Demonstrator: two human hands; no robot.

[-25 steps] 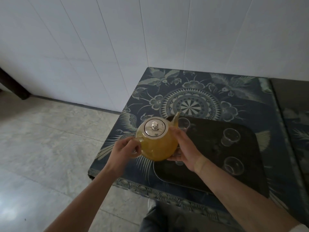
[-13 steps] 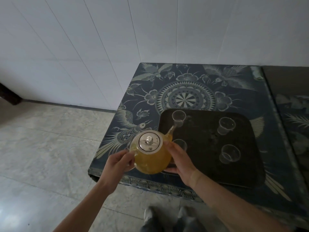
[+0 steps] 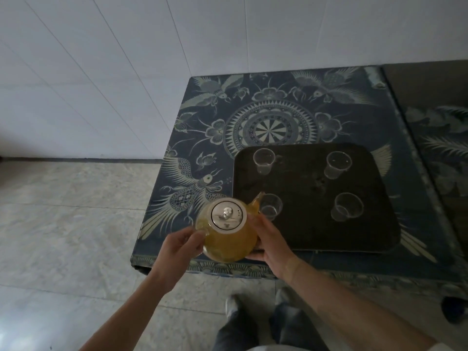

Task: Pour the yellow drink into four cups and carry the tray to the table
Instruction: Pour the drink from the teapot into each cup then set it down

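A glass teapot (image 3: 228, 239) full of yellow drink, with a metal lid, hangs over the table's front left part. My left hand (image 3: 181, 247) grips its handle and my right hand (image 3: 268, 243) cups its right side and base. Its spout points at the near left cup (image 3: 271, 206) on a black tray (image 3: 314, 239). Clear plastic cups stand on the tray: far left (image 3: 264, 161), far right (image 3: 338, 164), near right (image 3: 347, 206). All look empty.
The tray lies on a low table under a blue patterned cloth (image 3: 273, 122), set against a white tiled wall (image 3: 152, 59). A second table (image 3: 440, 138) adjoins on the right. Grey tiled floor (image 3: 63, 224) stretches left. My legs and shoes (image 3: 253, 323) stand at the front edge.
The view has pulled back and tilted down. The teapot has moved nearer to me and lower in view, its spout now beside the near left cup instead of the far left one.
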